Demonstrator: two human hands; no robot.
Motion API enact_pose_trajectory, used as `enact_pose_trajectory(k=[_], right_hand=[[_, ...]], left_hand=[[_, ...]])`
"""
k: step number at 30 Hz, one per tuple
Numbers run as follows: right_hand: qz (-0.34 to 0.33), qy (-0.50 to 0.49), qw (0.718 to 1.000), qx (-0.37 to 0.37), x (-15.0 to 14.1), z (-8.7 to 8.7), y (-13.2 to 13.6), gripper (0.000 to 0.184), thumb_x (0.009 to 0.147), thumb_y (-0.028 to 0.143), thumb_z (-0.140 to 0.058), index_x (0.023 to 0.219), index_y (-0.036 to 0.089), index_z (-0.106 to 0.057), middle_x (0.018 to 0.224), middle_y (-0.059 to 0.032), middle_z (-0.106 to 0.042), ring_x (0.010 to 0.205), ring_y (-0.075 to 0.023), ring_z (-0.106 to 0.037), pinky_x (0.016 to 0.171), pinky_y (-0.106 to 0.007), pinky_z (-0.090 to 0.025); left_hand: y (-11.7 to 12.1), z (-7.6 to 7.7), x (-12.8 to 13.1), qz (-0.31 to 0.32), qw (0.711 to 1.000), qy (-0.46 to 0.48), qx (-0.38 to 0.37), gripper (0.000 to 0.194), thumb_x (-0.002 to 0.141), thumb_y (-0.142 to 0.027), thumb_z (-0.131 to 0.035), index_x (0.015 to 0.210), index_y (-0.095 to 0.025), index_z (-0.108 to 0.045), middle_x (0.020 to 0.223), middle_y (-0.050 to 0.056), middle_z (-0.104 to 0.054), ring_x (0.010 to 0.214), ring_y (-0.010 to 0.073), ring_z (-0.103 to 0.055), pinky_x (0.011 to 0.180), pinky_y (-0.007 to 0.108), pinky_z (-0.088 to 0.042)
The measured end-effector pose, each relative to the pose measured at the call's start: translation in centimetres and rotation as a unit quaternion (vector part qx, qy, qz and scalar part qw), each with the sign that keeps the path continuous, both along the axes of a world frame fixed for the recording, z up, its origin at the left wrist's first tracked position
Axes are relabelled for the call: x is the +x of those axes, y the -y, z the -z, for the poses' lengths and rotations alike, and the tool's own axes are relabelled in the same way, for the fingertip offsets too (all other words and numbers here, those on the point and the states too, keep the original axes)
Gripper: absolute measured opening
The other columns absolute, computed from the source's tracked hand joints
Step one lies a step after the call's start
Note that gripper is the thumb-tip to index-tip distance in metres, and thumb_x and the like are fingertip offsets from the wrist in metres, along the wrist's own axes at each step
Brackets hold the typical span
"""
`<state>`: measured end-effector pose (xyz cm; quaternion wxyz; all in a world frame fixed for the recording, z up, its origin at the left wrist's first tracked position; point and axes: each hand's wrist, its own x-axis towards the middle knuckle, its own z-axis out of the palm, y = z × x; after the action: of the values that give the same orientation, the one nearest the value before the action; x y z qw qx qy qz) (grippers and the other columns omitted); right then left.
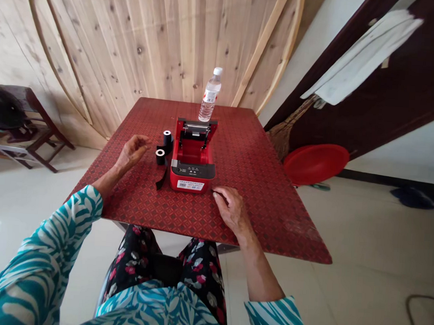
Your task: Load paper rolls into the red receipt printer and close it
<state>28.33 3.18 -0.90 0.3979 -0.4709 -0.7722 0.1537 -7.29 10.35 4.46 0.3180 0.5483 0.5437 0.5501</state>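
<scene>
Surface point(272, 215): red, patterned; near edge kept bare; ample room offered to the right, less to the left.
Right hand point(232, 208): placed by the printer's front right corner, fingertips drawn together at a small dark item point(213, 190); whether this is pinched by the grip cannot be told.
Printer point(203, 186): red, set mid-surface between the hands.
Strip point(161, 180): black, laid along the printer's left side.
Near roll point(160, 159): black, white-ended, stood left of the printer.
Left hand point(128, 153): held left of the rolls, fingers loosely bent; grip slack, nothing seen in it.
Bay point(193, 154): exposed, no roll seen inside; roll handling judged in hand, a clear path over the front and a strip kept untangled being called for.
Far roll point(167, 140): stood beyond the near one.
Lid point(212, 127): raised; rear access judged blocked.
Bottle point(209, 97): stood close behind the lid, easily knocked.
</scene>
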Motion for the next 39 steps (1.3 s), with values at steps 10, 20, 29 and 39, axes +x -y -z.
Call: enact_pose_trajectory(k=[10,20,29,39], right_hand=[[0.005,-0.003,1.000,-0.017,-0.1,-0.7,0.3,0.023,0.093,0.030,-0.048,0.097,0.024,-0.070,0.099,-0.0085,-0.075,0.096,-0.0243,-0.067,0.088,-0.043,-0.052],[0.007,0.000,1.000,-0.018,-0.1,-0.4,0.0,0.022,0.093,0.030,-0.049,0.097,0.024,-0.069,0.098,-0.0082,-0.075,0.096,-0.0251,-0.066,0.087,-0.043,-0.051],[-0.003,0.014,1.000,-0.021,-0.4,-0.7,0.0,0.021,0.092,0.028,-0.049,0.096,0.023,-0.069,0.101,-0.0089,-0.074,0.097,-0.0262,-0.064,0.087,-0.045,-0.048],[-0.007,0.019,0.999,-0.040,-0.7,-1.5,0.4,0.018,0.092,0.022,-0.051,0.097,0.022,-0.068,0.103,-0.0082,-0.073,0.100,-0.0246,-0.062,0.088,-0.041,-0.045]], left_hand=[[-8.9,-1.0,2.1,0.177,0.976,-0.022,-0.126,0.035,0.054,-0.018,-0.075,0.088,-0.017,-0.066,0.085,0.002,-0.071,0.083,0.0181,-0.066,0.080,0.032,-0.052],[-4.6,-8.8,-0.9,0.094,0.990,0.046,0.096,0.042,0.062,-0.032,-0.085,0.092,-0.020,-0.059,0.091,0.002,-0.070,0.092,0.0195,-0.068,0.084,0.032,-0.055],[2.6,-14.2,6.0,0.292,0.923,-0.229,0.099,0.040,0.074,-0.038,-0.079,0.107,-0.017,-0.069,0.096,0.006,-0.075,0.084,0.0202,-0.071,0.081,0.036,-0.058],[-0.8,-10.2,13.0,0.191,0.682,-0.704,-0.048,0.055,0.076,-0.004,-0.058,0.124,-0.030,-0.068,0.118,0.007,-0.073,0.112,0.0288,-0.067,0.090,0.037,-0.054]])
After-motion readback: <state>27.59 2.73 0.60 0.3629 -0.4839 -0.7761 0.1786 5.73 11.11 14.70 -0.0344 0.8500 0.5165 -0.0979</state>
